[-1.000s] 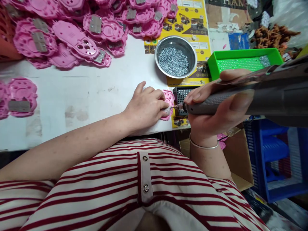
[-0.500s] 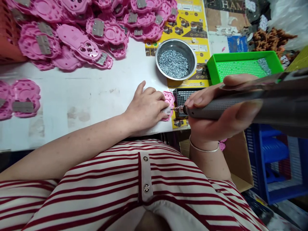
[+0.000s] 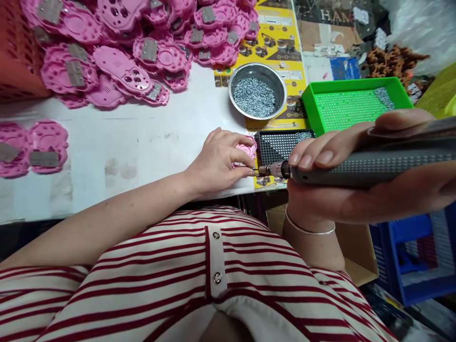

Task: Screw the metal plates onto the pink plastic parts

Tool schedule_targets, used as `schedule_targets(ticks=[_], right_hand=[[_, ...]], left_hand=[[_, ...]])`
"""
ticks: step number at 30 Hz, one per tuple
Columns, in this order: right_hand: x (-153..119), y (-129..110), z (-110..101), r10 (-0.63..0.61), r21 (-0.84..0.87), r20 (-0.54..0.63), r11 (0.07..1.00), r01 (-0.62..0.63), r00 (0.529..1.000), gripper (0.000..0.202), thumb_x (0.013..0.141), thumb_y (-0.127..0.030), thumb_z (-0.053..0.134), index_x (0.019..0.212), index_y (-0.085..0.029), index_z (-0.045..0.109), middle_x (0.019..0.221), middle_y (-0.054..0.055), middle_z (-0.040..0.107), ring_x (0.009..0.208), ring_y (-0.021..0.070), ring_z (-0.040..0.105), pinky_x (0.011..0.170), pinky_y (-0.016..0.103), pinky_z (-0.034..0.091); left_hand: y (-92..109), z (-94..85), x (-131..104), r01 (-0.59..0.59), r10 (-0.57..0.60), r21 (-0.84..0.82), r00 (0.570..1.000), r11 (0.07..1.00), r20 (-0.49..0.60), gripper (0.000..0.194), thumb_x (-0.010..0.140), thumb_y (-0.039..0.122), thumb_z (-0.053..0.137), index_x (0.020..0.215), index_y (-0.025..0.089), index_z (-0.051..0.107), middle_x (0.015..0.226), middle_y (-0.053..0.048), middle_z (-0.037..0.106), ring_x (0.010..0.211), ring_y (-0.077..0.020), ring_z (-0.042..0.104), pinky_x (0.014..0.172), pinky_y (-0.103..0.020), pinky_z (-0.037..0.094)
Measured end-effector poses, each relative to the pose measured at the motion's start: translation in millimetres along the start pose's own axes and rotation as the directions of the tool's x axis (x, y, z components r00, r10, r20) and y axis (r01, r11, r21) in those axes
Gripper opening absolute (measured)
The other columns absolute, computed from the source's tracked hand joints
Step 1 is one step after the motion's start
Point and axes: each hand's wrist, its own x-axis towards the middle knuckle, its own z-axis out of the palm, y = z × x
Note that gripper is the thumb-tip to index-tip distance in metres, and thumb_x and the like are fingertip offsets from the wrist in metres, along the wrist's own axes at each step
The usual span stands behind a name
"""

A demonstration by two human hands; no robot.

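Note:
My right hand point(image 3: 320, 185) is wrapped around a grey electric screwdriver point(image 3: 356, 166), its bit pointing left. The tip of the bit reaches the thumb and forefinger of my left hand point(image 3: 221, 159). Those two fingertips are nearly together at the tip, and whatever is between them is too small to make out. Beneath and beside my left fingers lies a pink plastic shell point(image 3: 249, 151) on the table, mostly covered by the hand. A small black perforated tray point(image 3: 276, 147) with some screws in its far right corner sits just beyond the bit.
A steel bowl of small screws point(image 3: 231, 97) and a green tray point(image 3: 356, 84) stand farther back. Pink shells with metal plates point(image 3: 121, 71) are heaped at the back left, beside a red basket point(image 3: 21, 57). Two more shells point(image 3: 48, 142) lie left. Blue crates point(image 3: 409, 266) stand below right.
My right hand has drawn the screwdriver slightly right and down, off the shell's metal plate. My left thumb and forefinger have moved to the bit's tip.

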Motion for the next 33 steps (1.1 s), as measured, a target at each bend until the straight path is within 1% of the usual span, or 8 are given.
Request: schedule_targets(ticks=[5, 8, 10, 17, 22, 24, 28, 33], right_hand=[[0, 2, 9, -0.088, -0.027, -0.003, 0.996, 0.087, 0.996, 0.035, 0.086, -0.063, 0.055, 0.107, -0.035, 0.061, 0.067, -0.003, 0.05, 0.07, 0.0162, 0.068, 0.05, 0.028, 0.056], [1, 2, 10, -0.237, 0.128, -0.038, 0.962, 0.24, 0.971, 0.035, 0.089, -0.055, 0.05, 0.101, -0.026, 0.067, 0.062, -0.004, 0.05, 0.052, 0.0099, 0.058, 0.045, 0.025, 0.052], [2, 2, 9, -0.285, 0.202, -0.05, 0.936, 0.289, 0.957, 0.035, 0.09, -0.047, 0.047, 0.098, -0.021, 0.069, 0.061, -0.005, 0.051, 0.048, 0.0072, 0.054, 0.045, 0.023, 0.052], [1, 8, 11, -0.269, 0.178, 0.004, 0.948, 0.264, 0.963, 0.03, 0.092, -0.048, 0.046, 0.109, -0.037, 0.068, 0.063, -0.007, 0.048, 0.054, 0.0039, 0.055, 0.052, 0.018, 0.051], [2, 12, 14, -0.275, 0.109, -0.026, 0.955, 0.277, 0.961, 0.022, 0.09, -0.047, 0.055, 0.107, -0.042, 0.068, 0.062, -0.007, 0.049, 0.051, 0.0039, 0.053, 0.051, 0.019, 0.05], [3, 15, 16, -0.295, 0.079, -0.072, 0.951, 0.3, 0.953, 0.021, 0.089, -0.045, 0.06, 0.106, -0.038, 0.069, 0.064, -0.008, 0.052, 0.052, 0.0031, 0.054, 0.051, 0.018, 0.049], [6, 26, 19, -0.354, 0.056, -0.134, 0.93, 0.364, 0.926, 0.021, 0.089, -0.042, 0.059, 0.099, -0.027, 0.07, 0.06, -0.008, 0.053, 0.048, 0.0046, 0.053, 0.046, 0.018, 0.047], [8, 31, 20, -0.335, -0.029, -0.135, 0.942, 0.335, 0.932, 0.02, 0.091, -0.04, 0.057, 0.098, -0.026, 0.068, 0.057, -0.007, 0.05, 0.045, 0.0059, 0.051, 0.046, 0.02, 0.047]], left_hand=[[3, 1.1, 0, 0.012, -0.014, 0.048, 0.999, 0.999, 0.039, 0.006, 0.083, 0.028, 0.081, 0.088, 0.031, 0.081, 0.121, -0.001, 0.073, 0.117, -0.0243, 0.061, 0.108, -0.049, 0.037], [7, 0.1, -1, 0.022, -0.029, 0.102, 0.997, 0.995, 0.065, 0.005, 0.085, 0.03, 0.079, 0.089, 0.031, 0.081, 0.122, -0.001, 0.073, 0.119, -0.0258, 0.06, 0.115, -0.057, 0.029], [9, -0.6, -1, 0.018, -0.028, 0.124, 0.997, 0.992, 0.076, 0.005, 0.085, 0.03, 0.078, 0.089, 0.031, 0.081, 0.124, -0.001, 0.073, 0.12, -0.026, 0.059, 0.118, -0.061, 0.025], [12, -1.7, -1, 0.049, -0.062, 0.161, 0.995, 0.986, 0.074, 0.007, 0.087, 0.035, 0.075, 0.086, 0.031, 0.08, 0.127, -0.001, 0.071, 0.121, -0.0266, 0.058, 0.121, -0.064, 0.021], [10, -2.7, 0, 0.06, -0.098, 0.274, 0.987, 0.96, 0.128, 0.029, 0.086, 0.042, 0.075, 0.11, 0.026, 0.077, 0.138, -0.007, 0.065, 0.132, -0.0341, 0.05, 0.122, -0.071, 0.013], [9, -2.5, 0, 0.068, -0.115, 0.307, 0.984, 0.949, 0.139, 0.033, 0.086, 0.043, 0.075, 0.113, 0.024, 0.076, 0.141, -0.008, 0.063, 0.136, -0.0367, 0.047, 0.122, -0.073, 0.012], [7, -0.8, -1, 0.1, -0.151, 0.334, 0.98, 0.937, 0.13, 0.021, 0.091, 0.037, 0.068, 0.107, 0.026, 0.078, 0.14, -0.004, 0.064, 0.137, -0.0347, 0.046, 0.123, -0.071, 0.011], [5, -0.7, 1, 0.12, -0.172, 0.325, 0.976, 0.938, 0.134, 0.018, 0.092, 0.03, 0.066, 0.105, 0.029, 0.079, 0.137, -0.002, 0.065, 0.136, -0.0336, 0.045, 0.123, -0.072, 0.008]])
